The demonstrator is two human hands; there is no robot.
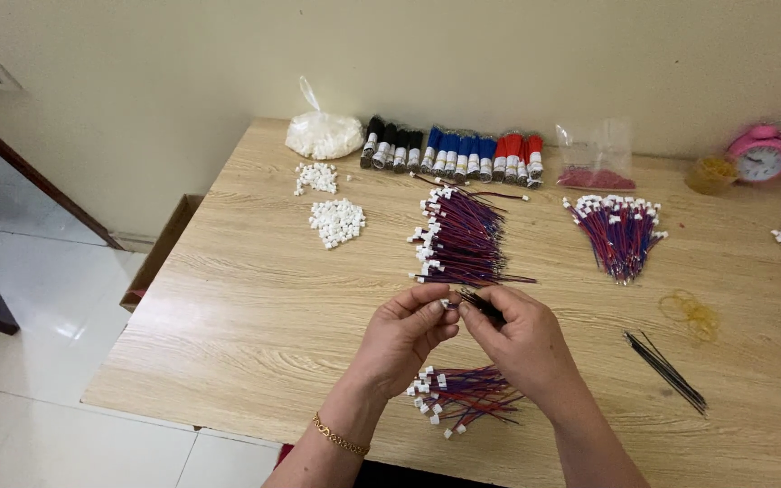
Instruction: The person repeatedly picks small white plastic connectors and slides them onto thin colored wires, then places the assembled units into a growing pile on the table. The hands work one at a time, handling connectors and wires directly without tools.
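Pale wood grain covers the table (255, 307), which stands against a cream wall with white floor tiles off to the left. Over its near middle, the left hand (406, 336) pinches a small white connector (446, 305) between thumb and fingertips, while the right hand (522, 339) is closed on a short bunch of black wires (483, 307), their ends meeting the connector between the two hands.

Judging by the piles, a good deal looks finished: a small heap of red and blue wires with white plugs (463, 398) lies just under the wrists, a larger stack (463, 239) sits farther back, and a fanned bundle (618, 233) lies to the right. Plenty seems left, too. Loose white connectors (336, 221) sit in two clusters at the left, a bag of more (323, 134) rests by the wall, and spare black wires (666, 370) lie well apart on the right near some rubber bands (691, 310).

Along the back stands a row of black, blue and red wire bundles (452, 152), and a pink alarm clock (764, 152) is at the far corner.
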